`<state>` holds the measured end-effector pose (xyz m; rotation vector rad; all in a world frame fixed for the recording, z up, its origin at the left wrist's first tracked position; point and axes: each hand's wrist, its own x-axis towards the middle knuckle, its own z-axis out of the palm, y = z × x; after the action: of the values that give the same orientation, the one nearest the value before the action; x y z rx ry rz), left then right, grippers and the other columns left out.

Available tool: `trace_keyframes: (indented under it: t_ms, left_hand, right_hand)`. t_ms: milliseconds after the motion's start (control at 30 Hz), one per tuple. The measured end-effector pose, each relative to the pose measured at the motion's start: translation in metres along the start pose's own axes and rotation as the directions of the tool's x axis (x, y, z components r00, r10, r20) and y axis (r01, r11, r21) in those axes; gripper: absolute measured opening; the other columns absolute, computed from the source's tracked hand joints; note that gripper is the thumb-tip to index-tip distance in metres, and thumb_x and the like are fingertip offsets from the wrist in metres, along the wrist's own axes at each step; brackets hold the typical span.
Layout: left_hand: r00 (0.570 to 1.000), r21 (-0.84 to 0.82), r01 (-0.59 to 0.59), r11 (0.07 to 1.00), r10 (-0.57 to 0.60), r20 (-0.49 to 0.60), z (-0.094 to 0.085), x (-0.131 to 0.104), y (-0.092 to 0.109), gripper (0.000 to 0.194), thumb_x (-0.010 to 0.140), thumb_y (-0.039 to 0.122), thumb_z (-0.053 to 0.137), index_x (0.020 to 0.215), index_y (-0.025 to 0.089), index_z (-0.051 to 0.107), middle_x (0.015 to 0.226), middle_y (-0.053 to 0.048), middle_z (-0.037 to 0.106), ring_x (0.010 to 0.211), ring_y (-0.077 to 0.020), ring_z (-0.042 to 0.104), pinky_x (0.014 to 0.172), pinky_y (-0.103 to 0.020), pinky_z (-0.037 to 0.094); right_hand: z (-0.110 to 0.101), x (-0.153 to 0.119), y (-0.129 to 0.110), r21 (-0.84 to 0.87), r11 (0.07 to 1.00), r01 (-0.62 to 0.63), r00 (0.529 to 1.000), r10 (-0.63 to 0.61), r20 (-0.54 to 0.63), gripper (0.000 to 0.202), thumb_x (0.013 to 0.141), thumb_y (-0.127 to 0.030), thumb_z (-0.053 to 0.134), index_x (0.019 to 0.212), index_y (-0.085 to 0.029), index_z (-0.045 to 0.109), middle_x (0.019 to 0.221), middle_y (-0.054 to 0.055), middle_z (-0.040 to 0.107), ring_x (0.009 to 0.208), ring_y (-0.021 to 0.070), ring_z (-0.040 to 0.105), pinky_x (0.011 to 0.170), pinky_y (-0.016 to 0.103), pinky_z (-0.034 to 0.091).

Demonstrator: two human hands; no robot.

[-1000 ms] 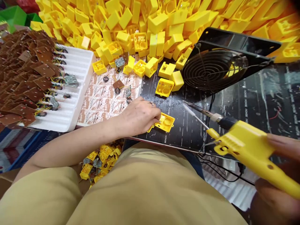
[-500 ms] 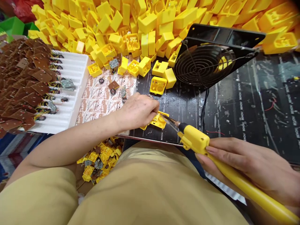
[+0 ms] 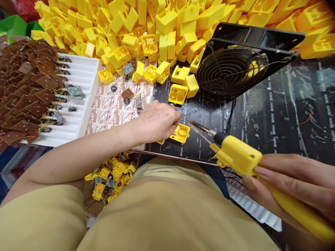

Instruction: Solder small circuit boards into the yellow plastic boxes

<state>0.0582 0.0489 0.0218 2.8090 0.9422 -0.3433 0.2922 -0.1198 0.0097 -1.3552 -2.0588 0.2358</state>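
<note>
My left hand (image 3: 161, 120) is closed, knuckles up, over the left side of an open yellow plastic casing (image 3: 183, 133) at the bench's front edge. Its fingertips are hidden, so whatever they pinch does not show. Part of another yellow piece (image 3: 160, 142) peeks out beneath the wrist. In my right hand (image 3: 293, 184) is a yellow soldering iron (image 3: 240, 155) with a thin metal guide alongside its tip. That tip points left and sits apart from the casing, just above and right of it.
A black fan (image 3: 227, 69) with a wire guard stands behind the casing. Yellow casings (image 3: 167, 24) are heaped along the back. At left, brown circuit boards (image 3: 31, 87) with wires lie on a white foam tray (image 3: 83, 80). Loose speakers (image 3: 126, 100) lie nearby; a pile of filled casings (image 3: 112, 177) sits below.
The soldering iron has drawn back to the right, its tip leaving the yellow casing. My left hand stays closed at nearly the same spot.
</note>
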Motion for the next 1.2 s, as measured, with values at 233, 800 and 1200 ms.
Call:
trace_keyframes:
  t_ms: [233,800,1200]
  left_hand:
    - [1.000,-0.007,0.004,1.000,-0.004,-0.002,0.000,-0.003,0.002,0.023,0.086,0.021,0.050,0.087,0.018,0.073,0.087,-0.007,0.072,0.086,-0.0218,0.065,0.073,-0.032,0.046]
    - [0.978,-0.074,0.190,0.979,-0.182,0.098,-0.018,0.006,-0.031,0.039,0.089,0.041,0.047,0.074,0.019,0.076,0.073,-0.006,0.071,0.086,-0.0239,0.067,0.092,-0.041,0.045]
    - [0.994,-0.849,0.032,0.527,-0.104,-0.027,0.013,-0.013,-0.029,0.012,0.083,0.025,0.060,0.084,0.015,0.067,0.079,-0.003,0.074,0.071,-0.0137,0.068,0.070,-0.027,0.054]
  right_hand:
    - [0.016,0.000,-0.013,-0.008,0.997,-0.083,0.995,0.082,-0.063,0.026,0.085,-0.050,0.070,0.104,-0.034,0.068,0.084,0.001,0.070,0.079,0.0225,0.070,0.060,0.030,0.059]
    - [0.087,0.052,0.012,-0.106,0.970,0.219,0.968,-0.230,-0.102,0.053,0.086,-0.043,0.071,0.127,-0.016,0.050,0.090,0.006,0.067,0.077,0.0202,0.066,0.077,0.036,0.059]
    - [0.081,0.056,0.020,0.026,0.975,0.222,0.966,-0.217,-0.141,0.047,0.086,-0.030,0.073,0.127,-0.020,0.051,0.097,0.007,0.069,0.096,0.0244,0.069,0.089,0.042,0.058]
